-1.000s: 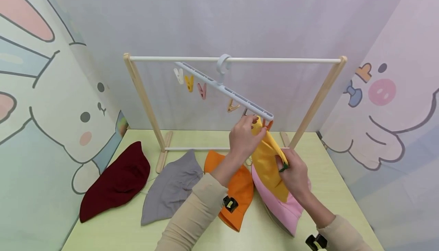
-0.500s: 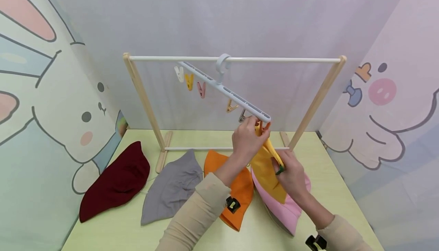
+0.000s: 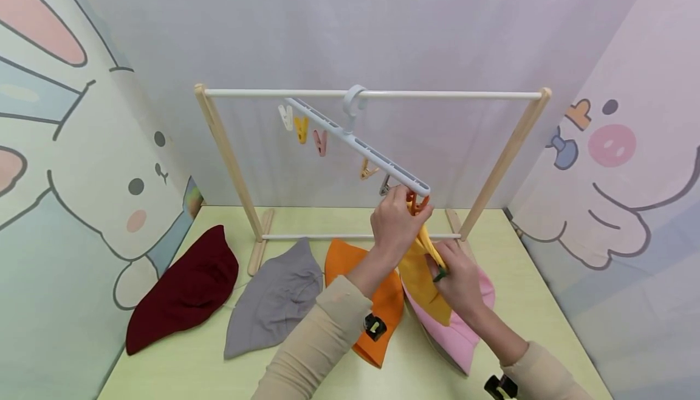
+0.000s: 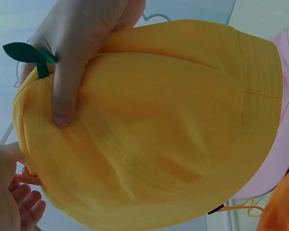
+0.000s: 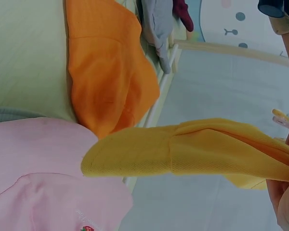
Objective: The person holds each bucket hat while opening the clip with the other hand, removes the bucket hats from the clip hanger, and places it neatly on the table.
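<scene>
A yellow bucket hat with a green leaf tip hangs folded below the right end of a pale blue hanger. My right hand grips it near the leaf, thumb on the near face in the left wrist view. At the hanger's end, my left hand pinches an orange clothespin, which meets the hat's edge. More clothespins hang along the bar: a grey one, a tan one, a pink one, a yellow one and a white one.
The hanger hooks over the white rail of a wooden-legged rack. On the table lie a dark red hat, a grey hat, an orange hat and a pink hat, partly under the yellow one.
Both hands and the yellow hat have shifted; the right hand moved left and slightly down. The hanger's right end swung slightly left and down, uncovering the grey clothespin.
</scene>
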`<action>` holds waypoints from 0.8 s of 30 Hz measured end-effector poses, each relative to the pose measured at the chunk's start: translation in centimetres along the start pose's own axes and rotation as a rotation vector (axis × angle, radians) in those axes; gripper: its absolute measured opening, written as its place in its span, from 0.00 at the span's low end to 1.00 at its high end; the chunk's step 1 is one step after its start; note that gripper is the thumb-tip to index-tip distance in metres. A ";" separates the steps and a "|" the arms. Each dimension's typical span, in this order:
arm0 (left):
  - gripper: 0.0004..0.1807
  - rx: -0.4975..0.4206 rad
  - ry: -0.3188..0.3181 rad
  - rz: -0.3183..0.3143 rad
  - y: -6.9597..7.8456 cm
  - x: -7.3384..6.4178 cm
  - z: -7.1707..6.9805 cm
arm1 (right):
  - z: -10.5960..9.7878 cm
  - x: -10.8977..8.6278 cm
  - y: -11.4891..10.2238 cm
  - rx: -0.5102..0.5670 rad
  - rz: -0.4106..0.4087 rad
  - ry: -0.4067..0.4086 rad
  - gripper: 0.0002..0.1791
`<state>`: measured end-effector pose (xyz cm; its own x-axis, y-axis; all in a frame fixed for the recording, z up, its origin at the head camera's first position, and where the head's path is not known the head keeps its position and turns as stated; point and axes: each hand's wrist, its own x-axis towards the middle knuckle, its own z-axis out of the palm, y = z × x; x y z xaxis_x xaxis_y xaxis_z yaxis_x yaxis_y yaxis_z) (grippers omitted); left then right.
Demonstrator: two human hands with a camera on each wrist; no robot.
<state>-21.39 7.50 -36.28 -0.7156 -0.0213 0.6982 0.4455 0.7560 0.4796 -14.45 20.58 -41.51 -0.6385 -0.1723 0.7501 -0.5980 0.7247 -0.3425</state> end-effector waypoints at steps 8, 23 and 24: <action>0.18 0.019 0.028 0.035 -0.2 -0.1 0.0 | 0.2 0.0 -0.2 -0.011 -0.028 -0.001 0.14; 0.12 0.011 0.034 0.102 -0.5 0.0 -0.4 | 0.2 0.0 -0.3 -0.026 -0.026 0.000 0.15; 0.12 0.010 0.033 0.105 -0.6 0.1 -0.4 | 0.2 0.0 -0.3 -0.027 -0.024 0.000 0.15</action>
<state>-21.45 6.78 -36.29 -0.6469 0.0371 0.7617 0.5115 0.7620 0.3973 -14.41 20.23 -41.51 -0.6241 -0.1899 0.7579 -0.5998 0.7381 -0.3089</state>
